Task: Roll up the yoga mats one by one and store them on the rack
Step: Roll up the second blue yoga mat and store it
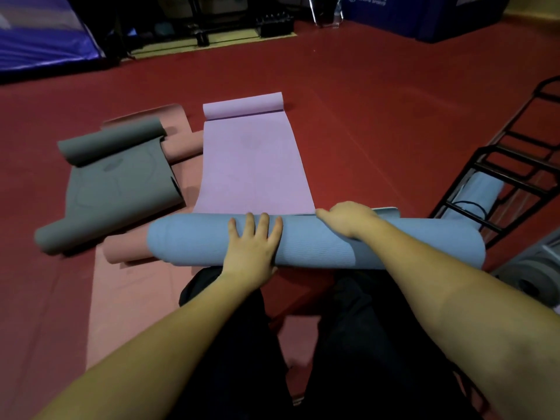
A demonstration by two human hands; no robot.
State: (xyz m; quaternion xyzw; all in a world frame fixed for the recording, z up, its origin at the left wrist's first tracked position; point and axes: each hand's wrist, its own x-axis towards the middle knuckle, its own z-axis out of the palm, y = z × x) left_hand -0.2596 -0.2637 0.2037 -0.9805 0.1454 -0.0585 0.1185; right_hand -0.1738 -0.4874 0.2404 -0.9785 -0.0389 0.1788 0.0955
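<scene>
A blue yoga mat (188, 237), rolled into a thick tube, lies crosswise in front of my knees. My left hand (253, 244) rests flat on top of the roll with fingers spread. My right hand (348, 218) grips the roll's far edge, fingers curled over it. Beyond the roll a purple mat (251, 165) lies spread out, its far end curled up. A grey mat (118, 177) and a pink mat (181, 144) lie to the left, partly rolled. The black metal rack (509, 165) stands at the right with one blue rolled mat (481, 189) inside it.
The floor is red (378, 101). Another pink mat (130, 286) lies flat under my left side. Blue padded barriers (39, 40) and dark equipment stand along the far wall. A grey object (533, 268) sits at the right beside the rack.
</scene>
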